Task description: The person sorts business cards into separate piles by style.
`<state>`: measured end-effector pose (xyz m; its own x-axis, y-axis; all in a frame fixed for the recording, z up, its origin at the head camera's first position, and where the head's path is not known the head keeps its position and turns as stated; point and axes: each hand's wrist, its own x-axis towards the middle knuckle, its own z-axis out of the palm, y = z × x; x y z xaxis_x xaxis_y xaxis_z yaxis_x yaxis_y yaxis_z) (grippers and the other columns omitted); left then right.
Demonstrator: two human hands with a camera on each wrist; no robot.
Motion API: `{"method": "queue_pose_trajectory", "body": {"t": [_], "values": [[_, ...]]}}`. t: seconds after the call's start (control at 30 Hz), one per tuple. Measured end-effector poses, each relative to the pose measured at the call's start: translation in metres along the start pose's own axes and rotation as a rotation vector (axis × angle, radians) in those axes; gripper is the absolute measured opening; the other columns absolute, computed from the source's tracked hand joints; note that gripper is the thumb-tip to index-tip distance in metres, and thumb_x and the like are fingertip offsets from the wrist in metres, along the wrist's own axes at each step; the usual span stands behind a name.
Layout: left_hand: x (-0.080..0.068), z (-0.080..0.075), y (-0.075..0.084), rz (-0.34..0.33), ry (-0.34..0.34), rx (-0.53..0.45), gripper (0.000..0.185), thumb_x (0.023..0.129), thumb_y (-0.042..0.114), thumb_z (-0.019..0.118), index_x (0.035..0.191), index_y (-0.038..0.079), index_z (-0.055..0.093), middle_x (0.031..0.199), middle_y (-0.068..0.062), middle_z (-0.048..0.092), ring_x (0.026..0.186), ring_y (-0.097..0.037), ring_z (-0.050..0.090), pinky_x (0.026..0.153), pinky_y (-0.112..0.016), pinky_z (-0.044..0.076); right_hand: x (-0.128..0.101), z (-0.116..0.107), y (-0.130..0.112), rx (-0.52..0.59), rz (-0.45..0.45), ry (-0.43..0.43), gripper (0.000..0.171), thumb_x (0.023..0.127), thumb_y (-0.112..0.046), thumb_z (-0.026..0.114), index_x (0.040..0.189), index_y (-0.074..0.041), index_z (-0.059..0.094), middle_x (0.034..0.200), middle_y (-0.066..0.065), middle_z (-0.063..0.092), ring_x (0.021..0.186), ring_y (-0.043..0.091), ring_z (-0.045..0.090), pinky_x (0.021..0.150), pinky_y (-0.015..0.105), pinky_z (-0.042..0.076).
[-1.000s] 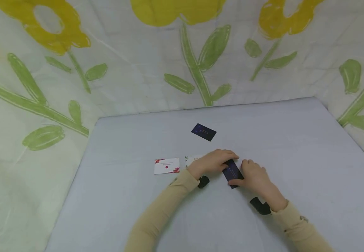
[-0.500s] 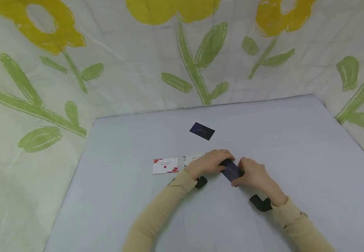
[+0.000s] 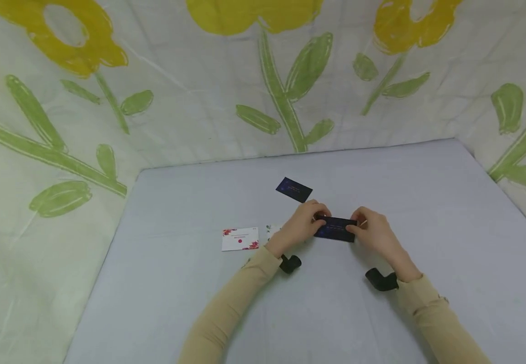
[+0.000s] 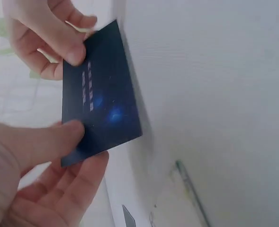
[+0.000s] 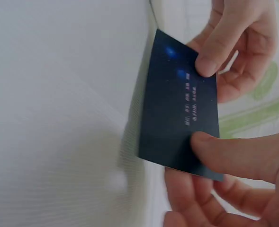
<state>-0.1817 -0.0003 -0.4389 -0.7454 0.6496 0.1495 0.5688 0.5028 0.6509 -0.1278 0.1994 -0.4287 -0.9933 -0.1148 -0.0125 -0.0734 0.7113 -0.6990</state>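
A dark blue card with small printed lines and bright blue spots is held between both hands. At its left end, my left hand pinches it, thumb on the printed face and fingers behind. My right hand pinches the right end in the same manner. In both wrist views the card appears tilted and seems lifted off the table, its long edge near the surface. A white card with green leaf print lies beside the left hand, which covers much of it.
A white card with red flowers lies further left on the pale table. Behind the hands is another dark card, lying at an angle. Black devices sit at the wrists. A flower-printed curtain stands behind the table.
The held dark card has turned from a steep slant to nearly level across and moved slightly away from the person. The right hand has shifted up to its right end, both hands pinching it.
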Motion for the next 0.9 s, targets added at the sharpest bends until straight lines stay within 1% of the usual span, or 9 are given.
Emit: {"method": "queue_pose_trajectory", "body": {"t": [0.07,0.17,0.27,0.33,0.57,0.67,0.77,0.9], "values": [[0.002,0.0,-0.002,-0.013,0.05,-0.021,0.015,0.086,0.002,0.063,0.101,0.002,0.064,0.091,-0.007,0.06,0.081,-0.013,0.054,0.071,-0.016,0.043,0.006,-0.002,0.001,0.025,-0.002,0.034,0.019,0.084,-0.009,0.066,0.094,0.003,0.055,0.083,0.014,0.058,0.079,0.03,0.061,0.061,0.032,0.046],[0.003,0.001,-0.003,-0.042,0.09,-0.019,0.015,0.084,0.001,0.065,0.098,0.0,0.064,0.09,-0.008,0.062,0.078,-0.014,0.053,0.069,-0.017,0.042,0.014,-0.003,0.002,0.053,0.013,0.046,0.024,0.083,-0.011,0.068,0.095,0.005,0.054,0.084,0.015,0.059,0.08,0.031,0.061,0.062,0.032,0.046],[0.003,0.002,-0.003,-0.081,0.082,0.009,0.013,0.083,-0.001,0.065,0.096,0.0,0.065,0.086,-0.009,0.062,0.076,-0.015,0.053,0.067,-0.018,0.041,0.021,-0.003,0.002,0.044,0.036,0.026,0.024,0.081,-0.011,0.069,0.093,0.005,0.055,0.083,0.015,0.059,0.077,0.029,0.059,0.059,0.03,0.044],[0.003,0.003,-0.002,-0.105,0.07,0.035,0.013,0.082,-0.001,0.065,0.095,0.0,0.065,0.086,-0.009,0.061,0.076,-0.016,0.053,0.068,-0.019,0.042,0.024,-0.002,0.002,0.021,0.044,0.011,0.024,0.08,-0.01,0.069,0.092,0.006,0.056,0.082,0.015,0.06,0.074,0.026,0.057,0.058,0.029,0.043],[0.001,0.008,0.003,-0.176,0.05,0.188,0.014,0.081,0.002,0.066,0.095,0.003,0.066,0.091,-0.007,0.062,0.085,-0.017,0.057,0.078,-0.024,0.045,0.029,0.006,0.002,-0.122,0.052,-0.001,0.023,0.079,-0.013,0.072,0.087,0.002,0.057,0.077,0.011,0.058,0.067,0.022,0.053,0.056,0.03,0.041],[0.0,0.008,0.006,-0.189,0.049,0.246,0.015,0.082,0.005,0.067,0.096,0.005,0.067,0.092,-0.005,0.063,0.088,-0.017,0.057,0.08,-0.024,0.045,0.03,0.008,0.0,-0.167,0.058,-0.009,0.024,0.079,-0.014,0.072,0.086,0.002,0.056,0.076,0.011,0.057,0.064,0.022,0.052,0.053,0.031,0.04],[0.0,0.007,0.008,-0.186,0.055,0.277,0.014,0.082,0.006,0.067,0.096,0.005,0.068,0.091,-0.004,0.064,0.088,-0.017,0.058,0.08,-0.024,0.044,0.03,0.008,-0.003,-0.208,0.054,-0.013,0.025,0.079,-0.014,0.072,0.085,0.003,0.056,0.073,0.011,0.056,0.062,0.022,0.051,0.052,0.032,0.04],[0.001,0.008,0.009,-0.191,0.055,0.283,0.013,0.081,0.005,0.067,0.094,0.005,0.068,0.09,-0.005,0.064,0.088,-0.018,0.058,0.08,-0.025,0.044,0.031,0.008,-0.005,-0.284,0.037,-0.008,0.026,0.077,-0.016,0.074,0.083,0.003,0.056,0.069,0.009,0.054,0.061,0.023,0.051,0.058,0.038,0.041]]}}
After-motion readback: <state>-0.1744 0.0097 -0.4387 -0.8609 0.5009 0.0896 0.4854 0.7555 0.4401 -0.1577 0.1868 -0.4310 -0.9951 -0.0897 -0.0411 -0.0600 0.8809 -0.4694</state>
